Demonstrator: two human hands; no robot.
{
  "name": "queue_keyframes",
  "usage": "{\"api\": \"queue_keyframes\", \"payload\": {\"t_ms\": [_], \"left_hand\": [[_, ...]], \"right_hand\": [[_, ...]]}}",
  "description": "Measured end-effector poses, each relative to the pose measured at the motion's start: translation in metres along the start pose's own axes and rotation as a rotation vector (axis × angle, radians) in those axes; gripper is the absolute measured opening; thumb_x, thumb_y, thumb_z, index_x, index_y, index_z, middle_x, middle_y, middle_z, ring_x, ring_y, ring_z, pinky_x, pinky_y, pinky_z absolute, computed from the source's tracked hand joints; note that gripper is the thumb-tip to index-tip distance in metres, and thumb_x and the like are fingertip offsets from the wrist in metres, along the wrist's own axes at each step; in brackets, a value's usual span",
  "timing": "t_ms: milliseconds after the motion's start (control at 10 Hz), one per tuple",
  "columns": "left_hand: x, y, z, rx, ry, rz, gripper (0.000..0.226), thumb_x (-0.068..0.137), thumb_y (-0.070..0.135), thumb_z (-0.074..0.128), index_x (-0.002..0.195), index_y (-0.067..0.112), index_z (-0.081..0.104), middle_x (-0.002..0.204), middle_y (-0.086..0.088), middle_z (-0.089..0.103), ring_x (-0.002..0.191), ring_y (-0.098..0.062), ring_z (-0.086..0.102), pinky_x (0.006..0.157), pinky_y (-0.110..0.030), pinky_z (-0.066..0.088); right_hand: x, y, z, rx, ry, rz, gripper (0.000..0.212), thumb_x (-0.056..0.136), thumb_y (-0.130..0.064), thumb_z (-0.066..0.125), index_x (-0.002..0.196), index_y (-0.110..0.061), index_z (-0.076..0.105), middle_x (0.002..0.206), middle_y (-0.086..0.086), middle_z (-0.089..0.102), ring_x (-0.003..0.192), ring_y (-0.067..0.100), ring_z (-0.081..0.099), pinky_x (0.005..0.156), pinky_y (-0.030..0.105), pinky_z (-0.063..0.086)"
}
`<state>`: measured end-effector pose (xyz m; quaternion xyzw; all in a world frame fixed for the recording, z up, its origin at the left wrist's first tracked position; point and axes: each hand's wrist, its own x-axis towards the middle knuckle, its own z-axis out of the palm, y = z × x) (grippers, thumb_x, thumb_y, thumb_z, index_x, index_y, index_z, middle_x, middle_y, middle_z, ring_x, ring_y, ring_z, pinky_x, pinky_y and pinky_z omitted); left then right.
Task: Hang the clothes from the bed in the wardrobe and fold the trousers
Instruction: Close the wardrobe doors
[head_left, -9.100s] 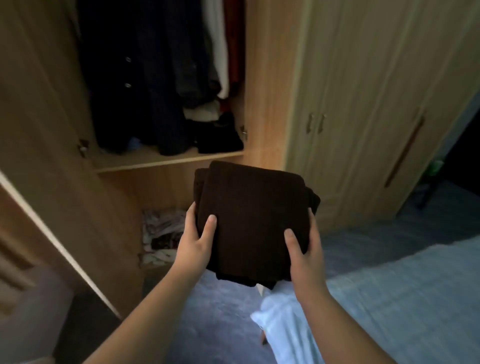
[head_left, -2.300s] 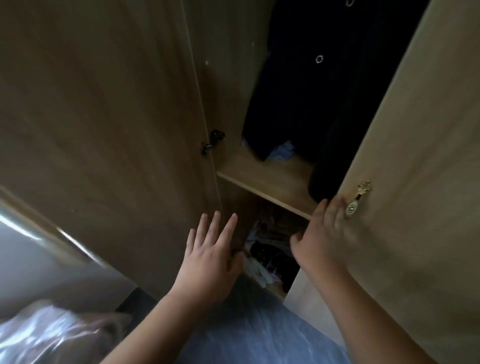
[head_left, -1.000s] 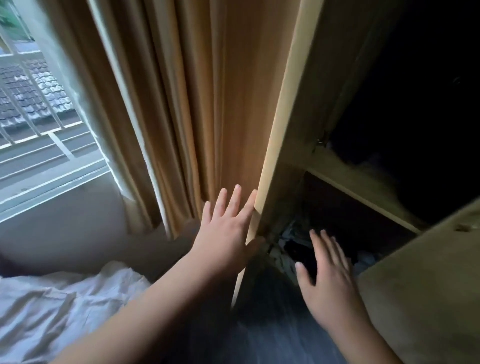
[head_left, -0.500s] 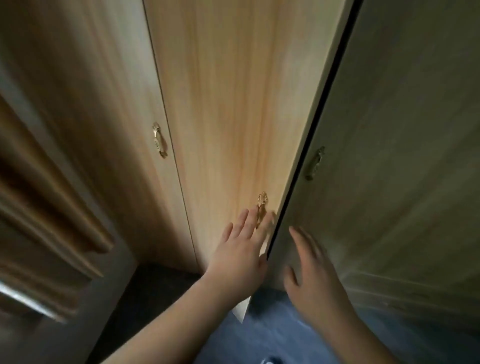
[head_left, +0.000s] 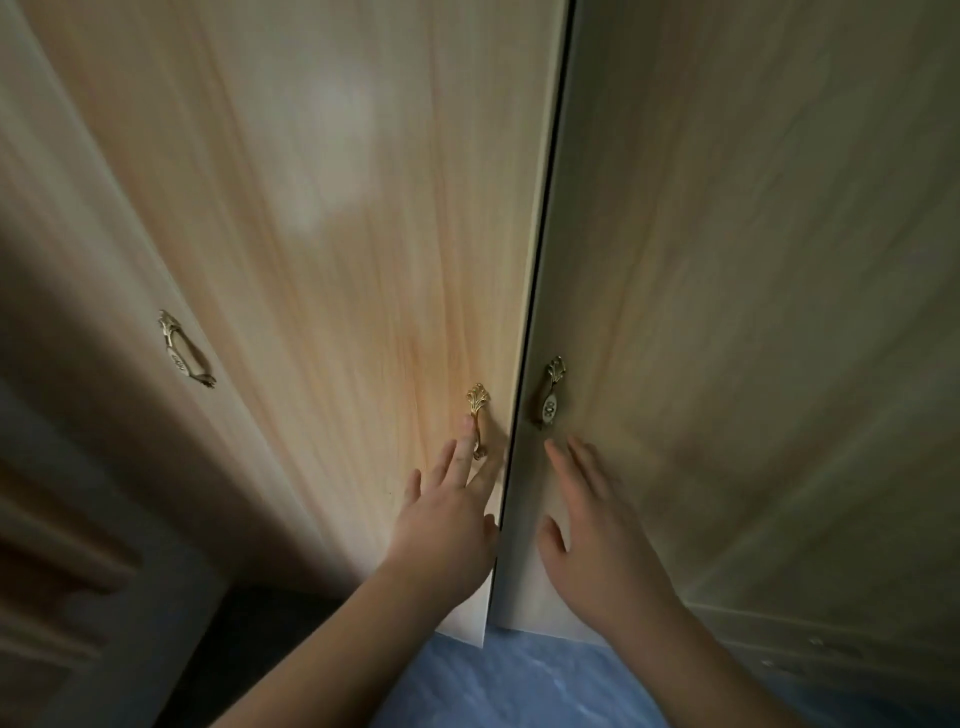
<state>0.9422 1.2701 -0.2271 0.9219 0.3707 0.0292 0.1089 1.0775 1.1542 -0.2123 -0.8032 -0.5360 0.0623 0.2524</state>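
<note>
Head view, left to right. Far-left handle (head_left: 184, 349) untouched. Left hand (head_left: 448, 525) flat, fingers straight, pressing left door (head_left: 363, 260) just below its gold handle (head_left: 477, 418). Narrow dark gap (head_left: 537, 260) between doors. Right hand (head_left: 592, 530) flat on right door (head_left: 753, 260), under its handle (head_left: 550, 395). Nothing gripped. Clothes and trousers out of sight, presumably inside wardrobe. Risks: thumb near gap pinched; uneven push leaving one door proud; fabric caught inside.

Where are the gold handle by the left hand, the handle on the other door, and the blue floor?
Left door handle (head_left: 477, 420), head view, its curved middle.
Right door handle (head_left: 551, 392), head view, its stem.
Blue floor (head_left: 519, 686), head view, bare patch.
</note>
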Motion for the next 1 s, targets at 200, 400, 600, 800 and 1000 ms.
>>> {"api": "queue_keyframes", "payload": {"t_ms": [200, 400, 600, 800, 1000], "left_hand": [[0.04, 0.01, -0.004, -0.032, -0.007, -0.034, 0.066, 0.098, 0.035, 0.042, 0.157, 0.038, 0.01, 0.161, 0.004, -0.034, 0.155, -0.02, 0.002, 0.12, -0.051, 0.023], [0.053, 0.022, -0.011, -0.08, 0.002, -0.085, 0.06, 0.098, 0.035, 0.045, 0.154, 0.041, 0.024, 0.162, 0.004, -0.032, 0.139, -0.024, 0.043, 0.109, -0.038, 0.038], [0.054, 0.025, -0.014, -0.107, -0.009, -0.124, 0.05, 0.098, 0.032, 0.045, 0.147, 0.041, 0.041, 0.162, 0.01, -0.03, 0.125, -0.02, 0.057, 0.093, -0.036, 0.053], [0.047, 0.015, -0.027, -0.085, 0.004, -0.075, 0.05, 0.099, 0.033, 0.045, 0.148, 0.041, 0.041, 0.164, 0.014, -0.023, 0.129, -0.018, 0.054, 0.095, -0.036, 0.053], [0.005, 0.015, -0.034, -0.003, -0.002, -0.032, 0.075, 0.099, 0.035, 0.043, 0.157, 0.041, -0.003, 0.165, 0.003, -0.023, 0.155, -0.025, -0.003, 0.121, -0.047, 0.025]], "right_hand": [[0.039, 0.02, 0.007, 0.014, -0.02, -0.115, 0.078, 0.093, -0.023, 0.056, 0.16, -0.027, 0.015, 0.169, -0.007, -0.004, 0.155, 0.01, -0.002, 0.124, 0.031, 0.014], [0.057, 0.03, 0.016, 0.01, -0.036, -0.169, 0.087, 0.09, -0.019, 0.06, 0.161, -0.022, 0.009, 0.169, -0.002, -0.009, 0.154, 0.01, -0.006, 0.123, 0.029, 0.01], [0.057, 0.032, 0.017, -0.055, -0.053, -0.169, 0.091, 0.09, -0.027, 0.058, 0.16, -0.023, 0.0, 0.168, 0.0, -0.009, 0.155, 0.019, 0.003, 0.124, 0.039, 0.016], [0.053, 0.026, 0.011, -0.114, -0.119, -0.133, 0.09, 0.094, -0.031, 0.052, 0.16, -0.027, -0.008, 0.164, -0.006, -0.026, 0.155, 0.019, -0.005, 0.123, 0.039, 0.007], [0.012, 0.011, -0.003, -0.182, -0.071, -0.062, 0.088, 0.096, -0.033, 0.048, 0.158, -0.031, -0.014, 0.168, -0.003, -0.014, 0.155, 0.024, -0.002, 0.125, 0.044, 0.015]]}}
